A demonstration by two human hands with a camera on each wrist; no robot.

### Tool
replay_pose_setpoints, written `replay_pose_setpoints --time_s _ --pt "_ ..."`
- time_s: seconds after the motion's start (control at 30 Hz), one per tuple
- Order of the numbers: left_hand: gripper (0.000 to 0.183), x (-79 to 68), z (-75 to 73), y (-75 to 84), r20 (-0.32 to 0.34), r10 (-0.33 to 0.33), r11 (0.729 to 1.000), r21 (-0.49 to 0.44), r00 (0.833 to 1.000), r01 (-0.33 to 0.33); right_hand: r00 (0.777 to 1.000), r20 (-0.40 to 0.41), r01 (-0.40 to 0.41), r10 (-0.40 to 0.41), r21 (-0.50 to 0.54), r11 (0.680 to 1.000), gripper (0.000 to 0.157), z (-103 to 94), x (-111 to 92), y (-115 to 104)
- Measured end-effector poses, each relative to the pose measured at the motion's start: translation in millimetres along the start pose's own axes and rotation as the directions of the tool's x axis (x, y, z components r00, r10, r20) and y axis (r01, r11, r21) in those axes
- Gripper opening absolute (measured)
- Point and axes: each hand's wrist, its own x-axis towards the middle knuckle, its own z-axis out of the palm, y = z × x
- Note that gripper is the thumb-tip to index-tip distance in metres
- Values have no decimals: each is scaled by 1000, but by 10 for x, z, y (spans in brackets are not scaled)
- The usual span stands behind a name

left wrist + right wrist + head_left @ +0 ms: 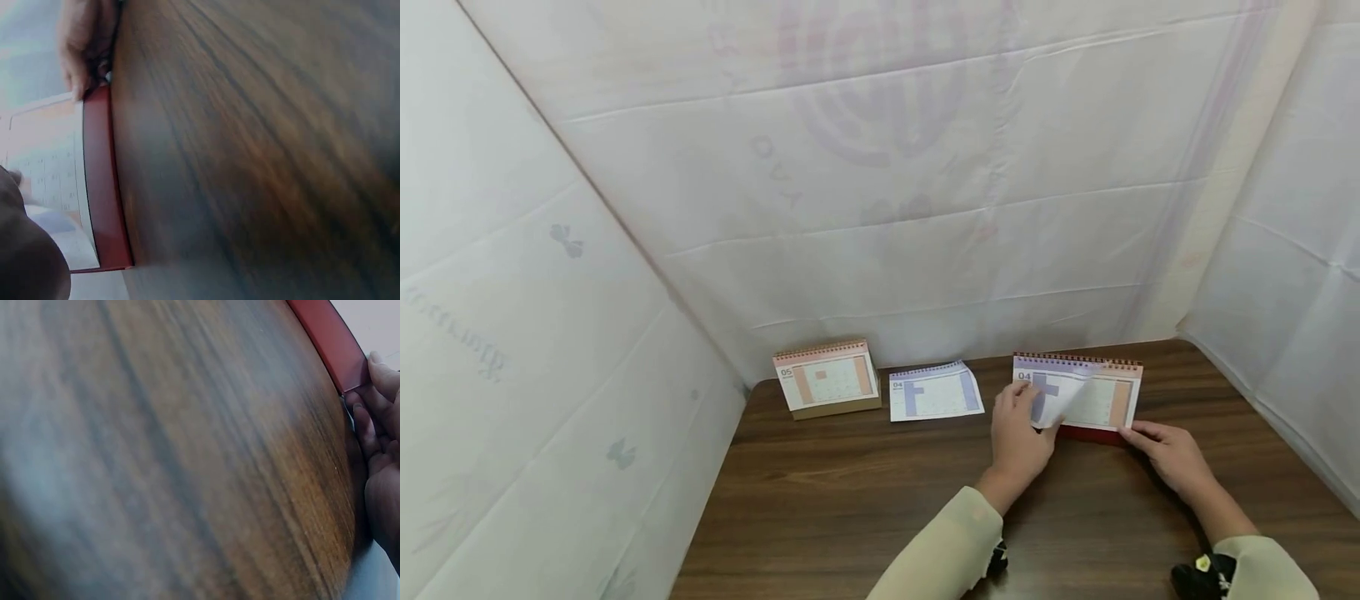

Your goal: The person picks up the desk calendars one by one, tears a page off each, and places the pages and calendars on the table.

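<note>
A desk calendar (1097, 404) with a red base (103, 181) stands at the right of the back edge. Its purple 04 page (1067, 392) is lifted and curls, baring an orange page beneath. My left hand (1021, 429) holds this page, fingers over its left part and thumb near the lower edge; the exact contact is partly hidden. At the calendar's lower right corner, my right hand (1172, 457) grips the base, thumb in front. The right wrist view shows the fingers of this right hand (381, 419) around the end of the red base.
Left of the calendar lies a loose purple 04 calendar page (936, 393) with holes along its top. Further left stands another desk calendar (827, 379) showing 05, on a tan base. White printed sheeting (880, 250) walls the brown wooden table (820, 500) at back and sides.
</note>
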Motion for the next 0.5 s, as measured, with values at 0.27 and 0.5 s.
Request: replay_pose_setpoints --time_s 0.27,0.5 --pt "86 -4 35 -28 132 130 866 467 983 -178 1000 -20 22 -22 -2 1000 56 11 28 16" --pt "60 -42 38 -80 128 238 848 456 963 -270 1000 13 6 -6 5 1000 61 21 29 22"
